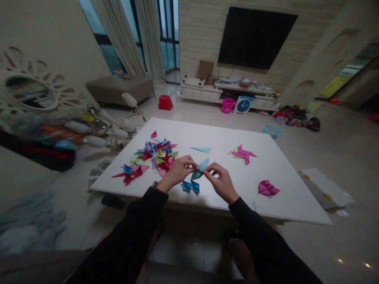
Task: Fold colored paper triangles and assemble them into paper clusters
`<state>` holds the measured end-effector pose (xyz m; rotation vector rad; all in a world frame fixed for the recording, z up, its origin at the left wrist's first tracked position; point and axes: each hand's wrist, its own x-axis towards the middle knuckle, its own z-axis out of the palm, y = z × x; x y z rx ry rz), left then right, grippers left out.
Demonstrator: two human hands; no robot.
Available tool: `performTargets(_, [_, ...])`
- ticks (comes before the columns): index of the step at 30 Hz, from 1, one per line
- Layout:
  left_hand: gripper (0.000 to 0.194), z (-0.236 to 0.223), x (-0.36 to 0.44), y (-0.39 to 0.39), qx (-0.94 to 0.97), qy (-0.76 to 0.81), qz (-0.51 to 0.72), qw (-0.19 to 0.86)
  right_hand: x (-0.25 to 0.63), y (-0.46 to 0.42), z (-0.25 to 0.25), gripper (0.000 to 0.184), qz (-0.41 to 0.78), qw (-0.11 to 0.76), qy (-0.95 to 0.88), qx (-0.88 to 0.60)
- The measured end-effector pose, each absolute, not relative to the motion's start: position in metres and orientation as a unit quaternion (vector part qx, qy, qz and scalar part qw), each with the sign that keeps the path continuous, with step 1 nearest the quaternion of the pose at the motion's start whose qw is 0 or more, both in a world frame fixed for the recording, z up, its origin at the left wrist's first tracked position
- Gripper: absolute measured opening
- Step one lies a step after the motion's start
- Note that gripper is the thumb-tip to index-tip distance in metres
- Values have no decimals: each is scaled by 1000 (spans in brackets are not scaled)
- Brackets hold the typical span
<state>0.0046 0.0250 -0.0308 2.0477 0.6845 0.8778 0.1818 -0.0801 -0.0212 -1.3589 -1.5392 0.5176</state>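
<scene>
Between my two hands a light-blue folded paper piece [201, 165] is held just over the white table [225, 138]. My left hand [182, 167] pinches its left side, and the fingertips of my right hand [220, 180] grip the right side. Directly below lie two small dark-blue folded papers [191, 186]. A flat, pointed light-blue paper [203, 150] rests beyond my hands. Left of my left hand is a heap of colourful folded papers [160, 154], in red, green, purple and blue. A red star-like paper piece with blue [130, 173] sits nearer the table's left edge.
Toward the right are a pink-and-green paper pinwheel [243, 154] and a bunched magenta paper piece [268, 188]. A lamp with several white shades [118, 133] stands by the left edge. On the floor are a red stool [165, 102] and a light-blue basket [272, 131].
</scene>
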Motion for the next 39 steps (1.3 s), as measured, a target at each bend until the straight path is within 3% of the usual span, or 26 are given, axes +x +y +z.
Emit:
performTargets(10, [7, -34, 3, 30, 805, 270, 355, 392, 186, -79, -24, 14, 221, 522, -549, -614])
performTargets(15, [11, -32, 3, 29, 814, 247, 340, 401, 188, -71, -36, 29, 300, 535, -487, -622])
performTargets(21, [6, -28, 2, 25, 817, 240, 324, 411, 188, -71, -40, 30, 378, 514, -478, -603])
performTargets(24, [25, -29, 2, 27, 795, 281, 334, 422, 189, -71, -38, 28, 378, 540, -438, -612])
performTargets(28, [23, -34, 2, 30, 745, 350, 313, 474, 191, -70, -37, 27, 396, 574, -370, -614])
performTargets(34, [30, -35, 6, 20, 680, 334, 212, 617, 191, -71, -37, 28, 407, 574, -357, -614])
performTargets(39, [22, -35, 12, 20, 687, 322, 246, 603, 194, -70, -40, 28, 403, 538, -401, -623])
